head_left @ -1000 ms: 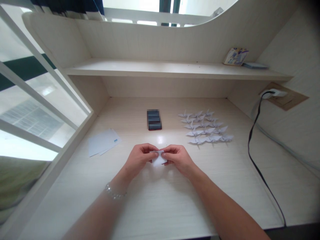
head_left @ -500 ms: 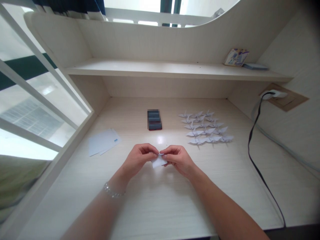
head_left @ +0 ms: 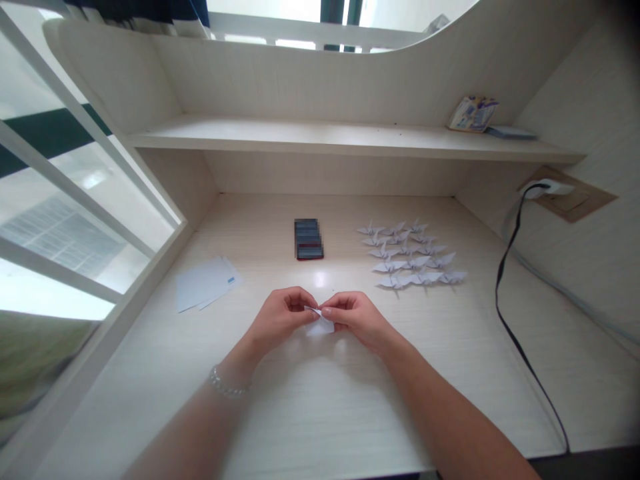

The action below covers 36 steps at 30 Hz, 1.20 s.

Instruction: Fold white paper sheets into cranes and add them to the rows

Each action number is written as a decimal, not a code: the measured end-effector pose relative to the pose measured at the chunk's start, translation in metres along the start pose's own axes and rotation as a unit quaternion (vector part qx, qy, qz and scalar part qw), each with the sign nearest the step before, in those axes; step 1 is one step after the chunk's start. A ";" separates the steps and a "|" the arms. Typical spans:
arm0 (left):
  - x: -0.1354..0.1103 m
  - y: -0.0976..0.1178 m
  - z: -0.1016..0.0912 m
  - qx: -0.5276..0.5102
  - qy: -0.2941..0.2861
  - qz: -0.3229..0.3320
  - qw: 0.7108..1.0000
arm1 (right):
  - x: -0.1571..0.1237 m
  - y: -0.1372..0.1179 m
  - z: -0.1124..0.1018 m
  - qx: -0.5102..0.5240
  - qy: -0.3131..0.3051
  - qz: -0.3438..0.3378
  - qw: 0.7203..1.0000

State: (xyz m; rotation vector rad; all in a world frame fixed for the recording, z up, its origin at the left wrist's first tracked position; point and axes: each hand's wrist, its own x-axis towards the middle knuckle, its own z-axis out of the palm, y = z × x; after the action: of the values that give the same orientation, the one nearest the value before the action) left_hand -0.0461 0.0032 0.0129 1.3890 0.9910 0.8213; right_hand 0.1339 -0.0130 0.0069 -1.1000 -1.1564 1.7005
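A small folded piece of white paper [head_left: 320, 324] sits between both my hands just above the pale wooden desk [head_left: 320, 400]. My left hand [head_left: 280, 317] pinches its left side, fingers curled shut. From the other side my right hand [head_left: 356, 317] pinches it too, fingertips meeting the left ones at the paper's top. A beaded bracelet [head_left: 227, 385] is on my left wrist. Most of the paper is hidden by my fingers.
Several folded white paper cranes [head_left: 413, 255] lie in rows at the right. A dark phone [head_left: 308, 239] lies behind my hands. Blank sheets [head_left: 206, 284] lie at the left. A black cable [head_left: 520, 333] runs from a wall socket [head_left: 547, 188]. A shelf [head_left: 350, 140] holds a small packet [head_left: 473, 113].
My fingertips have closed together over the top of the paper, and less of the paper shows than a second ago. The hands stay in the same spot.
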 end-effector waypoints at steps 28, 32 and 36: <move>0.002 0.004 0.007 -0.124 0.076 0.013 0.989 | 0.000 0.001 0.009 0.009 0.095 -0.053 0.994; 0.002 0.002 0.010 -0.182 0.071 0.005 0.981 | 0.000 0.001 0.011 -0.011 0.121 -0.076 0.990; 0.001 0.001 0.011 -0.168 0.085 0.016 0.982 | -0.001 0.002 0.013 -0.042 0.137 -0.103 0.984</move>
State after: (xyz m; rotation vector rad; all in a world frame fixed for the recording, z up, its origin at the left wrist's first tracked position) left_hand -0.0358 0.0003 0.0131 1.0601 0.9114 1.0907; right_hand 0.1216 -0.0183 0.0082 -1.1787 -1.1303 1.3077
